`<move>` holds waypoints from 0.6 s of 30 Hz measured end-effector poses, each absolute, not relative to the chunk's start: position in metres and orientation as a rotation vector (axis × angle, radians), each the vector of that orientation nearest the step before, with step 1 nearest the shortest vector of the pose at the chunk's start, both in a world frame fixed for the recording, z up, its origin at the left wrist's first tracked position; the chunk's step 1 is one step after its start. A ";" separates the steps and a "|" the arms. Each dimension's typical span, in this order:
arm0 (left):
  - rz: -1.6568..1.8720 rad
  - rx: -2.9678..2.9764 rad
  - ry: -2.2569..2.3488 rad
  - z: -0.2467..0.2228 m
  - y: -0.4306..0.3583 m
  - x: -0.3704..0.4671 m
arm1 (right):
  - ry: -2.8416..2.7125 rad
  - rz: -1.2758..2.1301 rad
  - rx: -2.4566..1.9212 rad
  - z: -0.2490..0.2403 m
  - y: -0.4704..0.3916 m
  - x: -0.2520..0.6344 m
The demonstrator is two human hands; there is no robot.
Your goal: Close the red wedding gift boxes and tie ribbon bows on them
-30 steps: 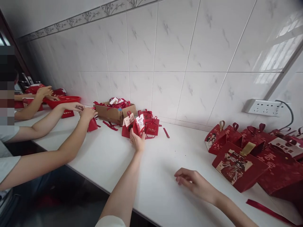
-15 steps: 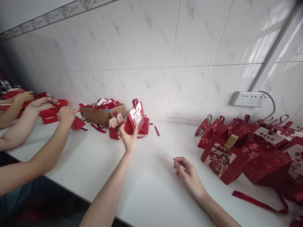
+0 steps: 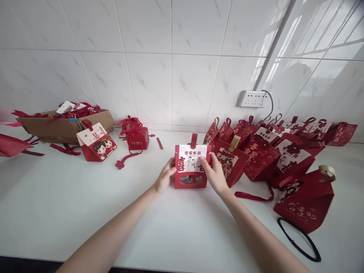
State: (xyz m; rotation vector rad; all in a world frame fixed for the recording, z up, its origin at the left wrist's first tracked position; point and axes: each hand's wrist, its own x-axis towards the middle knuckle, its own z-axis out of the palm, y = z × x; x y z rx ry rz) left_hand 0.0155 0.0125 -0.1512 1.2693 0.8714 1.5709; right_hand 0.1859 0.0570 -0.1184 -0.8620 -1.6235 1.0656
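A red gift box (image 3: 190,181) with a white printed panel, an oval window and a ribbon loop on top stands upright on the white table (image 3: 136,220). My left hand (image 3: 166,175) grips its left side. On the right side my right hand (image 3: 214,172) is closed, its thumb lying over the front panel. The fingers behind the box are hidden. Just right of it stands a dark red gift box (image 3: 231,161) with a gold loop.
Several finished-looking gift boxes (image 3: 263,159) crowd the right side. At the left are a cardboard carton (image 3: 57,129) of red ribbons, a cream-topped box (image 3: 98,142) and small red boxes (image 3: 138,138). A black ring (image 3: 298,239) lies front right; a power strip (image 3: 253,99) is on the wall.
The white-panelled gift box has come from the left to the middle. My right hand has closed on it too. The view has turned right, and the other people's hands are out of sight.
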 end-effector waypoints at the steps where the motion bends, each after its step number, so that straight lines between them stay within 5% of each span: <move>1: 1.550 1.284 0.913 -0.150 0.010 0.011 | -1.630 1.097 -0.826 -0.119 0.055 0.183; 6: 1.558 1.319 1.341 -0.140 0.006 0.000 | -1.636 1.203 -0.705 -0.127 0.052 0.173; 18: 1.448 1.530 1.434 -0.136 -0.001 0.014 | -1.566 1.105 -0.649 -0.116 0.057 0.205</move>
